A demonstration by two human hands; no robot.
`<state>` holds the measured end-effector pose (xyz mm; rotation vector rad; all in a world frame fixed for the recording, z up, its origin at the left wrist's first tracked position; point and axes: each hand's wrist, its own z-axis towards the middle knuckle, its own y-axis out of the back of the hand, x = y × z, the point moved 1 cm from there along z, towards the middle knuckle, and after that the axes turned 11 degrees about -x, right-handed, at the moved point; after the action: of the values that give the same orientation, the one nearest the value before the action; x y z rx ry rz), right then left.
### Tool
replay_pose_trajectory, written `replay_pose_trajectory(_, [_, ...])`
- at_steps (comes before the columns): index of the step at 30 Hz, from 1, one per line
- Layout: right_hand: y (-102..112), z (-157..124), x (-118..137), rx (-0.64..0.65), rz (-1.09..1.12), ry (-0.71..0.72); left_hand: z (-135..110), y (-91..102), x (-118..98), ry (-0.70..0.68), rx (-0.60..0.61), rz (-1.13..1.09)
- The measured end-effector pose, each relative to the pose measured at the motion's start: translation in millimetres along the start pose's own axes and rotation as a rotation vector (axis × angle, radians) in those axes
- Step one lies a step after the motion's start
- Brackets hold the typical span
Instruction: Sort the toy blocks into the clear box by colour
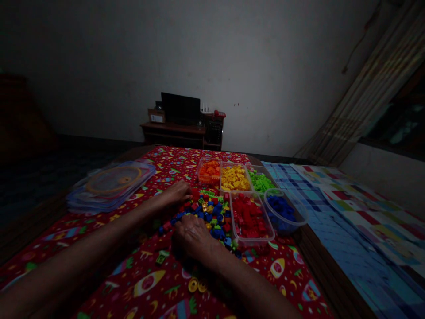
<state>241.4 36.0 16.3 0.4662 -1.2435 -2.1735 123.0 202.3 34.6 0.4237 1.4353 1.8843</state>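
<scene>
A mixed pile of toy building bricks [212, 213] in red, blue, green and yellow lies on the red patterned tablecloth [133, 248]. My left hand [177, 192] is closed at the far left edge of the pile, fingers curled downward. Nearer to me, my right hand [192, 234] is closed over the pile's front left part; its fingertips are hidden. What either hand grips cannot be made out. Just right of the pile stands a clear tub of red bricks [250, 217]. Behind it are tubs of orange bricks [210, 173], yellow bricks [235, 178] and green bricks [260, 180].
At the right stands a round tub of blue bricks [282, 209]. Stacked clear lids [111, 186] lie on the left. Two yellow wheel-like pieces [197, 285] and a loose green piece [162, 257] lie near me. A monitor [181, 108] stands by the far wall.
</scene>
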Motion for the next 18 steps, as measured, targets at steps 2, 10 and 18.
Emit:
replay_pose_trajectory(2, [0.7, -0.3, 0.1, -0.008, -0.004, 0.000, 0.2, 1.7, -0.7, 0.023, 0.024, -0.010])
replay_pose_trajectory(10, [3.2, -0.5, 0.5, -0.009, 0.002, 0.021, 39.5, 38.7, 3.3, 0.107, -0.057, -0.091])
replay_pose_trajectory(18, [5.3, 2.0, -1.2, 0.016, 0.020, 0.013, 83.8, 36.7, -12.4, 0.121, -0.385, -0.031])
